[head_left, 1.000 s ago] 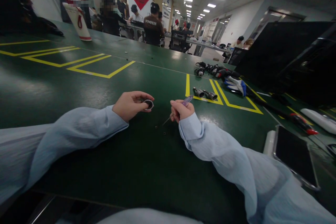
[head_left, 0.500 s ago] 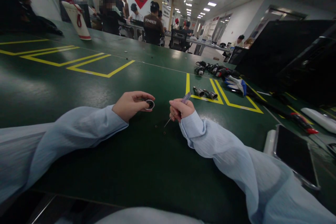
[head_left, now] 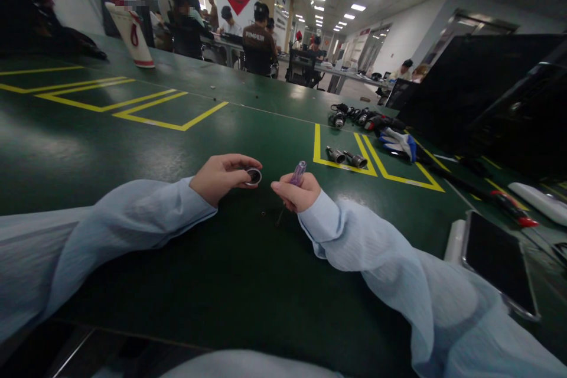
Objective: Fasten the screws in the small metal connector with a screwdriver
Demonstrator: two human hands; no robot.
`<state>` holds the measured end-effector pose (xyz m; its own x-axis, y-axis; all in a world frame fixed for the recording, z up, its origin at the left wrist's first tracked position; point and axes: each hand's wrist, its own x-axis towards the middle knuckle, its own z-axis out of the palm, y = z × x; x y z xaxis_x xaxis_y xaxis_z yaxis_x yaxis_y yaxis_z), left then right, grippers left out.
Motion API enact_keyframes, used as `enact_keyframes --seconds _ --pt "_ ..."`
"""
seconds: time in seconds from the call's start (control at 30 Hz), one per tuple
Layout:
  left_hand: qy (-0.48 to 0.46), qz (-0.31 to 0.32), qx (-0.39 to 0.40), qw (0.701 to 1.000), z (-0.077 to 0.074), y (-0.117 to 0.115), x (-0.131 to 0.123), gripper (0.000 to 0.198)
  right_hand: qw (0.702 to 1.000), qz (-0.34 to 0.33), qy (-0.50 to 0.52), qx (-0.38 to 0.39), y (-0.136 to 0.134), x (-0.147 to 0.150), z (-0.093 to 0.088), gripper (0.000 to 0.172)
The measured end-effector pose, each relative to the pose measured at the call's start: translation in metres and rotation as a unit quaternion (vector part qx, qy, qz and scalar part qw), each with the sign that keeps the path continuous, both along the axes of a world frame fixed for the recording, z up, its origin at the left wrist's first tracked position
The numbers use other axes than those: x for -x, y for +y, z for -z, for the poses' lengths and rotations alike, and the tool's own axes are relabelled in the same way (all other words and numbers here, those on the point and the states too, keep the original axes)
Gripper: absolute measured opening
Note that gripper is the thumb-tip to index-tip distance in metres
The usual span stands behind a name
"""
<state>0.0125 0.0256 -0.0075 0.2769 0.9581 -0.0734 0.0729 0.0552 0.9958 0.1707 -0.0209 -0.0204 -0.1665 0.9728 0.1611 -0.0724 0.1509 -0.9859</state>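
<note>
My left hand [head_left: 224, 177] is closed around a round metal cup-like part [head_left: 254, 176], its open end turned to the right; the rest of the part is hidden by my fingers. In my right hand [head_left: 301, 192] is a small screwdriver with a clear purple handle [head_left: 299, 171]. The thin shaft points down, and its tip is at or very near a tiny part on the table, hard to make out behind it. A tiny ring-like part [head_left: 263, 213] lies a little to the left of the tip.
Two metal fittings [head_left: 348, 157] lie in a yellow-taped area on the green table [head_left: 230, 283]. Beyond are dark metal connectors [head_left: 339, 118] and a blue-white glove [head_left: 398, 143]. At right lie a phone [head_left: 500, 260] and a red-black screwdriver [head_left: 514, 208]. Several people sit farther back.
My right hand has shifted left, and the screwdriver has tipped more upright, its tip lower by the tiny part. My left hand has stayed nearly still with the metal part.
</note>
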Motion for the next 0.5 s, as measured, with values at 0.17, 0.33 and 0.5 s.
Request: enact_keyframes --seconds 0.17,0.33,0.5 --pt "-0.055 -0.011 0.025 0.998 -0.005 -0.004 -0.003 0.028 0.988 -0.037 0.136 0.058 0.007 -0.005 0.005 0.039" --pt "-0.073 -0.016 0.035 0.997 -0.009 -0.006 -0.005 0.027 0.989 0.015 0.144 -0.037 0.007 -0.008 0.003 0.036" --pt "-0.079 -0.016 0.041 0.996 -0.009 -0.006 -0.005 0.026 0.979 0.104 -0.006 -0.177 -0.005 -0.003 0.000 0.029"
